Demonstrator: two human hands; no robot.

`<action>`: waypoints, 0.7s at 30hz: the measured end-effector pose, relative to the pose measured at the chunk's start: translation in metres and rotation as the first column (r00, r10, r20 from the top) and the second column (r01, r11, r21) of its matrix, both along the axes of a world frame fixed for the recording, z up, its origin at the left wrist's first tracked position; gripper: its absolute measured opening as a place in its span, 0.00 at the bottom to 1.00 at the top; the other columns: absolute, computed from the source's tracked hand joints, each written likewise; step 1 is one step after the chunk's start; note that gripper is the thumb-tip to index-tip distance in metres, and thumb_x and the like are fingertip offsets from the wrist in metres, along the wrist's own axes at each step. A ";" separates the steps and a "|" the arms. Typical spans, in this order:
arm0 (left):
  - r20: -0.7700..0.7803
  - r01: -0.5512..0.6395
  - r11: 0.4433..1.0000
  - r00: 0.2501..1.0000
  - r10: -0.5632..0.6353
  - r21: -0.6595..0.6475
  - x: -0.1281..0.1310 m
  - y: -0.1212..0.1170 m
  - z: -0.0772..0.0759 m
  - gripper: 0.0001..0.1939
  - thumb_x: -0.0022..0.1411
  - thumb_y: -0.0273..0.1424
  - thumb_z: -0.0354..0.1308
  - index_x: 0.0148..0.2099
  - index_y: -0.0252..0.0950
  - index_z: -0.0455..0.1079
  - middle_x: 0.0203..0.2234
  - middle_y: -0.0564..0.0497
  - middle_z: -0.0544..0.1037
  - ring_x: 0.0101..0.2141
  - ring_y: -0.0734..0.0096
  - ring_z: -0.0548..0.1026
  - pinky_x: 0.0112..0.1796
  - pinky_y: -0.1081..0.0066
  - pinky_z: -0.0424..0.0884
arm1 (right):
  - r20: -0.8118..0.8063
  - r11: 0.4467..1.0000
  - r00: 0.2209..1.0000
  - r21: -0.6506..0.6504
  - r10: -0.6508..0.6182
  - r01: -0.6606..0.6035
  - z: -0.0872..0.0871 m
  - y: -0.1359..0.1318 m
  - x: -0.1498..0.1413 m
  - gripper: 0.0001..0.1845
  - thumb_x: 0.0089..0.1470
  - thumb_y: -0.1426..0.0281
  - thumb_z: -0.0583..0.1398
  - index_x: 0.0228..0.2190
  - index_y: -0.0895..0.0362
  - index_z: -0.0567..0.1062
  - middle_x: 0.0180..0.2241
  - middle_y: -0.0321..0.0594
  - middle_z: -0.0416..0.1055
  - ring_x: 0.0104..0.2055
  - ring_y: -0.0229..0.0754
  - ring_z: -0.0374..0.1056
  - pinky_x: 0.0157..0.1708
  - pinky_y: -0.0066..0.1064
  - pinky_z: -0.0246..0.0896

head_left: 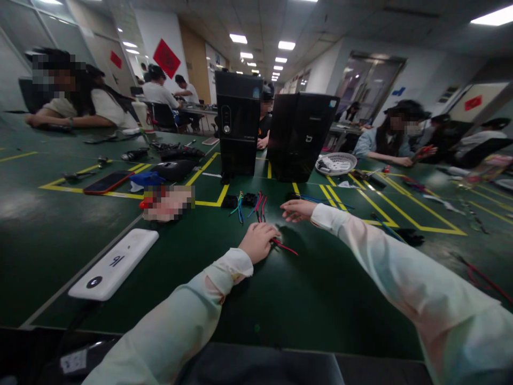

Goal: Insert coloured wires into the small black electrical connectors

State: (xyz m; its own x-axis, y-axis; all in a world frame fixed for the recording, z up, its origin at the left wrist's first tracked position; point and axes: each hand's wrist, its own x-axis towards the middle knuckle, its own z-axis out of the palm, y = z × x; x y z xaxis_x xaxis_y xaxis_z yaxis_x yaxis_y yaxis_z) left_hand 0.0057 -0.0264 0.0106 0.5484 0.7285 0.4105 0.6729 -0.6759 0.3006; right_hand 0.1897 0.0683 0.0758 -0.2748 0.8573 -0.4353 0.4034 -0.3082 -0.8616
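My left hand rests low over the green table with its fingers closed. A red wire sticks out from under its fingertips to the right; the rest of it is hidden. To the right and a little farther off, my right hand hovers with fingers stretched out, and nothing shows in it. Beyond the left hand lie black connectors with blue, green and yellow wires and red and black wires. Another dark connector with blue wires is just behind the right hand.
Two black computer towers stand at the back. On the left lie a white power bank and a phone. A white basket sits right of the towers. Yellow tape marks the table. People sit around.
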 end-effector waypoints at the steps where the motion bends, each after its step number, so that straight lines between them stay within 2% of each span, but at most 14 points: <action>1: -0.024 0.020 1.000 1.000 -0.020 0.022 0.000 0.000 -0.001 0.21 0.51 0.18 0.48 0.46 0.40 0.67 0.43 0.51 0.71 0.47 0.67 0.64 0.50 0.62 0.54 | -0.015 0.999 1.000 0.018 -0.027 0.027 -0.009 -0.004 0.010 0.06 0.51 0.72 0.58 0.34 0.58 0.68 0.24 0.36 0.70 0.23 0.34 0.67 0.21 0.23 0.59; 5: -0.077 0.071 0.995 0.995 -0.066 0.071 -0.001 0.003 -0.004 0.12 0.55 0.23 0.51 0.41 0.41 0.69 0.40 0.53 0.72 0.46 0.68 0.65 0.52 0.61 0.50 | -0.146 0.973 0.978 0.159 -0.147 0.170 -0.047 -0.021 0.045 0.05 0.47 0.73 0.59 0.31 0.59 0.70 0.23 0.35 0.69 0.22 0.30 0.63 0.21 0.22 0.57; 9: -0.095 0.062 0.993 0.994 -0.053 0.101 -0.001 0.010 -0.007 0.07 0.61 0.33 0.52 0.40 0.43 0.70 0.38 0.55 0.73 0.45 0.69 0.66 0.53 0.61 0.50 | -0.322 0.900 0.921 0.299 -0.219 0.318 -0.071 -0.027 0.065 0.09 0.47 0.66 0.57 0.33 0.56 0.69 0.24 0.33 0.67 0.22 0.29 0.61 0.22 0.22 0.56; 14: -0.178 0.033 0.980 0.984 0.003 0.195 0.002 0.025 -0.009 0.08 0.62 0.32 0.51 0.40 0.43 0.72 0.36 0.54 0.73 0.43 0.70 0.67 0.52 0.61 0.50 | -0.373 0.884 0.913 0.354 -0.166 0.306 -0.083 -0.021 0.066 0.14 0.39 0.63 0.61 0.31 0.57 0.70 0.22 0.32 0.66 0.21 0.30 0.59 0.20 0.24 0.52; 18: -0.274 0.039 0.966 0.961 0.034 0.257 0.005 0.033 -0.007 0.09 0.63 0.30 0.50 0.42 0.41 0.71 0.36 0.52 0.72 0.41 0.69 0.67 0.47 0.64 0.55 | -0.348 0.878 0.930 0.401 -0.116 0.259 -0.087 -0.019 0.064 0.16 0.39 0.61 0.61 0.30 0.58 0.71 0.22 0.33 0.66 0.20 0.30 0.58 0.20 0.24 0.52; 21: -0.304 0.038 0.964 0.952 0.045 0.262 0.005 0.033 -0.004 0.12 0.63 0.35 0.50 0.44 0.39 0.70 0.36 0.50 0.72 0.39 0.68 0.67 0.43 0.66 0.58 | -0.319 0.864 0.943 0.444 -0.095 0.237 -0.089 -0.019 0.066 0.16 0.41 0.59 0.60 0.30 0.58 0.71 0.21 0.33 0.66 0.20 0.30 0.59 0.20 0.25 0.52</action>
